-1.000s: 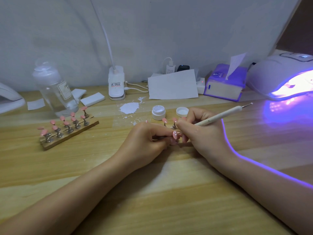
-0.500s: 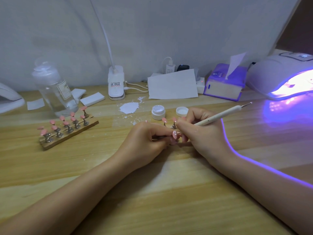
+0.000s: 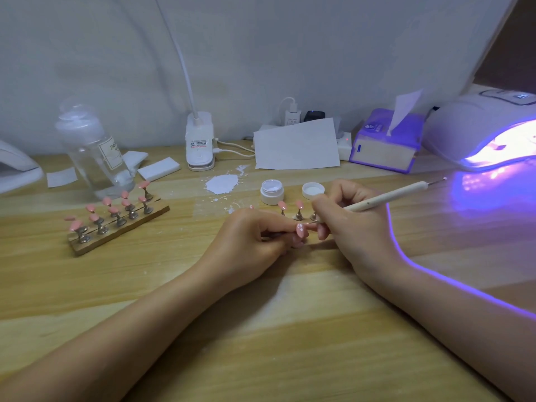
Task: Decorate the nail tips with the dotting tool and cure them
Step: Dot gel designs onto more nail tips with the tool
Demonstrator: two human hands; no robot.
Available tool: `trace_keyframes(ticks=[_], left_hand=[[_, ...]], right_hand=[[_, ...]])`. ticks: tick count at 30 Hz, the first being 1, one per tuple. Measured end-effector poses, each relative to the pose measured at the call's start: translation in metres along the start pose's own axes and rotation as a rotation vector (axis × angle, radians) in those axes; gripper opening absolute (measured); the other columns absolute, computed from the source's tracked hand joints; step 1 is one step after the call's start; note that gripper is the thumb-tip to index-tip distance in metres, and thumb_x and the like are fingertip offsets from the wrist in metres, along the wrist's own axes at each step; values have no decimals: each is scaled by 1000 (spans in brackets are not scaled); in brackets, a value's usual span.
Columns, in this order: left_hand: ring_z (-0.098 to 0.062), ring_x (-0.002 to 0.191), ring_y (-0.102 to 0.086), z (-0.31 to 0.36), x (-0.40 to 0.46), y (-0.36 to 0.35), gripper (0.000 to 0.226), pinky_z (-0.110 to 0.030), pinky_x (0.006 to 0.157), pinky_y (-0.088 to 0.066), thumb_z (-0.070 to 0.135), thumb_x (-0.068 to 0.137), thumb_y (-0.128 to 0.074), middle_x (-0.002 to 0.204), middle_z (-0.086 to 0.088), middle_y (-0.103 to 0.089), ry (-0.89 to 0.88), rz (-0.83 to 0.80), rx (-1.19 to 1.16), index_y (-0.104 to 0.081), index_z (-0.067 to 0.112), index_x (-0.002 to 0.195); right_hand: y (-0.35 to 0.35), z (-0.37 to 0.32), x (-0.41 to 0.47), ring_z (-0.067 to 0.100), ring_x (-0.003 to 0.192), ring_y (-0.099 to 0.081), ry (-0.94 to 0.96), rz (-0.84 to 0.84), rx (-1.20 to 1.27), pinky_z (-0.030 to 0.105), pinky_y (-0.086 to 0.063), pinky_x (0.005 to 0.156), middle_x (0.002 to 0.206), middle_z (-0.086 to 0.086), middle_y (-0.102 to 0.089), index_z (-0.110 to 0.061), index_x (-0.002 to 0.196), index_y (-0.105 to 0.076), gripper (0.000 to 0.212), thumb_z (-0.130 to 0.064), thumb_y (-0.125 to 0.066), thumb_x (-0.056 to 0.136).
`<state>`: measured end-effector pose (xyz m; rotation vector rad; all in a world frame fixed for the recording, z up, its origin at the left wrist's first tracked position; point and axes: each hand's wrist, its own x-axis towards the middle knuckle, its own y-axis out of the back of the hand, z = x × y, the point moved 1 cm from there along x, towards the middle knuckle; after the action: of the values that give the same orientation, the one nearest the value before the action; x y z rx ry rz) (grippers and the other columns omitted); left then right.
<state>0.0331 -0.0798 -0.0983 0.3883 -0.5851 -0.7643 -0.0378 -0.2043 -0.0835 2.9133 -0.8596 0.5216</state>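
Right hand pinches the slim white dotting tool with metal ends like a pen, fingers curled tight round the shaft, working tip down at the glossy pink almond-shaped nail tip. That tip carries small white dots near its top edge and sits at the middle of the wooden table, pinched between the curled thumb and fingers of the left hand; the stand beneath it is mostly hidden by those fingers. Just behind the hands, three more pink tips on little metal stands are lined up. Behind those, a small open white gel pot with its round white lid beside it. Off to the left, a wooden holder strip with two rows of plain pink tips on metal stands. Far right, the white domed curing lamp glows violet, spilling light across the table.
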Motion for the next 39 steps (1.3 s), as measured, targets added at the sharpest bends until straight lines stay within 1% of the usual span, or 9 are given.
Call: trace_keyframes(ticks=[6, 10, 15, 22, 26, 28, 33, 37, 39], left_hand=[[11, 59, -52, 2, 0, 0, 15, -21, 61, -46, -1, 80, -65, 67, 12, -66, -7, -1, 1, -75, 10, 85], [14, 62, -54, 3, 0, 1, 20, -13, 62, -44, -3, 80, -64, 68, 16, -65, -19, -10, -2, -75, 12, 86], [5, 66, -55, 3, 0, 1, 19, -27, 64, -49, -3, 80, -63, 68, 7, -67, -23, -12, 9, -75, 11, 82], [3, 67, -56, 3, -1, 1, 18, -27, 65, -49, -1, 81, -63, 70, 3, -69, -34, -14, 20, -75, 12, 81], [9, 64, -53, 3, 0, 1, 16, -19, 64, -45, 0, 81, -63, 67, 9, -66, -38, -25, 24, -75, 11, 81], [9, 63, -52, 3, 0, 2, 18, -19, 63, -44, -1, 81, -63, 66, 12, -65, -45, -31, 33, -75, 13, 80], [7, 60, -52, 1, 0, 1, 17, -23, 61, -46, -2, 80, -64, 67, 5, -66, -38, -19, 12, -75, 12, 81], [5, 58, -51, -1, 0, 1, 17, -23, 60, -45, -3, 80, -64, 66, 5, -67, -38, -25, 11, -75, 10, 81], [6, 58, -52, -1, 0, 1, 19, -22, 60, -45, -3, 80, -64, 66, 8, -66, -40, -24, -1, -75, 13, 81]], right_hand=[[-3, -4, -4, -1, 29, -44, 3, -46, 35, 7, -33, 37, 31, -5, -39, -8, 48, -35, 38, 11, -52, 75], [-5, -4, -6, 1, 31, -45, -3, -85, 48, 10, -38, 38, 31, -5, -42, -9, 46, -34, 41, 6, -59, 75], [-7, -5, -6, 1, 32, -45, -15, -81, 66, 12, -41, 37, 31, -5, -44, -9, 47, -34, 38, 2, -60, 73], [-7, -5, -6, 1, 32, -44, -20, -87, 70, 11, -39, 38, 31, -6, -44, -9, 47, -35, 39, 5, -58, 74], [-7, -4, -5, 4, 31, -45, -39, -88, 89, 15, -43, 38, 32, -3, -44, -9, 47, -35, 38, 5, -58, 74], [-7, -4, -5, 5, 31, -45, -44, -92, 92, 15, -42, 38, 32, -2, -44, -8, 48, -36, 38, 7, -57, 75], [-6, -4, -5, 1, 33, -45, -10, -87, 58, 12, -40, 38, 31, -4, -44, -9, 46, -35, 37, 4, -58, 73], [-6, -2, -5, 9, 36, -48, -29, -93, 69, 23, -47, 42, 33, -2, -46, -8, 46, -36, 40, 5, -59, 75], [-6, -2, -5, 6, 34, -47, -17, -93, 49, 18, -45, 39, 32, -4, -45, -9, 46, -36, 39, 6, -58, 75]])
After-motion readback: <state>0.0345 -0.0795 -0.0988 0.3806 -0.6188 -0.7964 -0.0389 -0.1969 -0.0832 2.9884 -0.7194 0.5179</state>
